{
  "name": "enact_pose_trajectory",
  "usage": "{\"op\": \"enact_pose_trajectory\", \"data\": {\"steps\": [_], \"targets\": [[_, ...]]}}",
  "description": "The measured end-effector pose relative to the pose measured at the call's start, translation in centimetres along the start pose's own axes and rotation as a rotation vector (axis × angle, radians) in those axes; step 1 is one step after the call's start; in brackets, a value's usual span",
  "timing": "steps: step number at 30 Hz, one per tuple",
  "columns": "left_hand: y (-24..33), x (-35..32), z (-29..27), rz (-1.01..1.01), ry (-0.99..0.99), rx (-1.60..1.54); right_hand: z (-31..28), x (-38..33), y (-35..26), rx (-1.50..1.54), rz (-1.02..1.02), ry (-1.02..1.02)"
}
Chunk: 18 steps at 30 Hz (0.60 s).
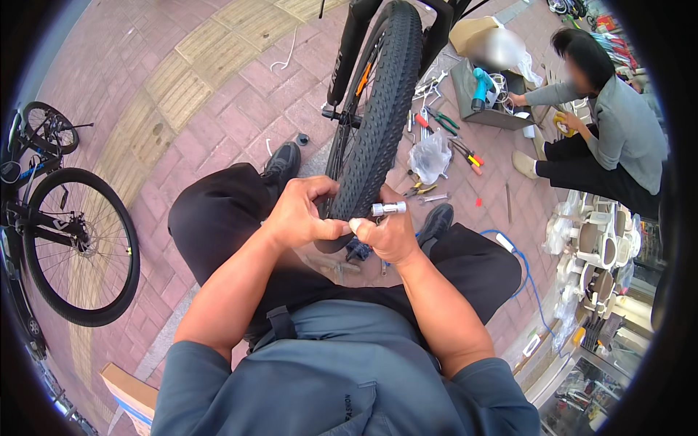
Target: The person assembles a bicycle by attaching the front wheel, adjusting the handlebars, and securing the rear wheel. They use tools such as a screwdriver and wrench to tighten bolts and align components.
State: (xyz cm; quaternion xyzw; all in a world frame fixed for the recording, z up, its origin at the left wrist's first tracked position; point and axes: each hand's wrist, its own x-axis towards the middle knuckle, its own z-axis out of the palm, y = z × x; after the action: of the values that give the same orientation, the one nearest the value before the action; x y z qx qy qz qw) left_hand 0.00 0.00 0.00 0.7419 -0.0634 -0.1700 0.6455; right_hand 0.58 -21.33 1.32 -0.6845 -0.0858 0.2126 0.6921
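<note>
Black and knobbed, the tyre (pixel 378 109) stands between the knees (pixel 207 203), its lower end partly covered. The left hand (pixel 294 214) clamps its left side, thumb inward; the right hand (pixel 392 236), fingertips hidden, nearly meets that thumb beside a silver cylinder (pixel 389 209), its grip impossible to tell. Tools (pixel 445 122) lie rightward; paving (pixel 236 123) stretches left toward a parked bicycle (pixel 81 236).

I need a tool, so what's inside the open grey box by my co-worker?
A teal gun-shaped tool and white cable show; the bottom of the box is covered.
</note>
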Motion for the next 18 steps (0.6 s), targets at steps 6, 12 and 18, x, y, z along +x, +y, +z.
{"op": "enact_pose_trajectory", "data": {"steps": [6, 12, 18], "targets": [[-0.9, 0.0, 0.4, -0.005, -0.005, -0.172, -0.4, -0.1, 0.4, 0.056, 0.011, 0.008], [0.6, -1.4, 0.4, -0.097, 0.218, -0.200, -4.8, -1.8, 4.4, -0.071, 0.028, 0.252], [6.2, -3.4, 0.9, -0.014, 0.348, -0.521, -12.2, 0.2, 10.5, 0.069, 0.143, 0.782]]}}
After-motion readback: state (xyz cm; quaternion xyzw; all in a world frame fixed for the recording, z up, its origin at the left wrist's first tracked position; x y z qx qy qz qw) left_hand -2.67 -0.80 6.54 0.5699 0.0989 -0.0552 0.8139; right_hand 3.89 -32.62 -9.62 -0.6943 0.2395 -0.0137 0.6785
